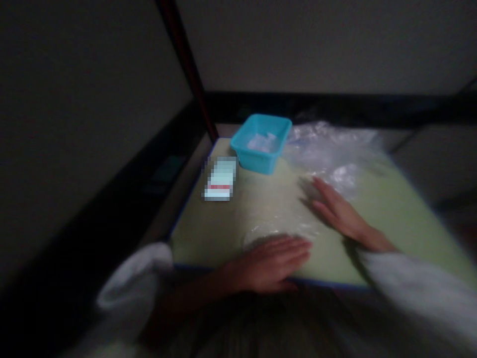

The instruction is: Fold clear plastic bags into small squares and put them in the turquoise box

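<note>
A clear plastic bag (pixel 274 214) lies flat on the pale yellow-green table (pixel 395 223) in front of me. Across its near edge rests my left hand (pixel 278 261), palm down with the fingers stretched out. My right hand (pixel 339 211) is held over the table to the right of the bag, its fingers extended and the thumb apart; whether it touches the surface I cannot tell. Neither hand has anything in its grasp. Beyond my right hand spreads a crumpled heap of clear plastic bags (pixel 335 149).
A turquoise plastic basket (pixel 255 161) stands at the back of the table with whitish pieces inside. Left of the bag lies a lit phone-like screen (pixel 221 179), pixelated. A dark reddish pole (pixel 186 64) rises behind the table's back left corner, and a grey wall (pixel 320 44) closes off the back.
</note>
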Demonstrator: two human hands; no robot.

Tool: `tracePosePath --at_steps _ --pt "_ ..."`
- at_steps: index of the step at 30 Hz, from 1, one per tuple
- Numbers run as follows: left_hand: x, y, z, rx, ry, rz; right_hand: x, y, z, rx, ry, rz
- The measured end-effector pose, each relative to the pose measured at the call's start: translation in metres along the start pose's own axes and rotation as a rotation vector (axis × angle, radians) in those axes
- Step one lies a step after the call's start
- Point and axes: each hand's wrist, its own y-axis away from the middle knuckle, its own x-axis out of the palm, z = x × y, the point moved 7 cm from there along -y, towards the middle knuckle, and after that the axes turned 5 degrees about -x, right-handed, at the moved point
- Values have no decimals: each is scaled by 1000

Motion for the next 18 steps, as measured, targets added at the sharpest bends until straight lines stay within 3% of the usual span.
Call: tracePosePath --at_steps 5,10,14,18 --pt "5 7 -9 68 -30 -92 -17 -2 -4 27 -38 -63" --pt "-7 13 -11 85 67 -159 -20 -3 1 6 -55 -57" --pt "-22 15 -5 -27 219 -251 -25 -5 11 -22 -147 -6" --pt "-36 13 18 -275 372 -473 -28 -3 21 -4 -369 131"
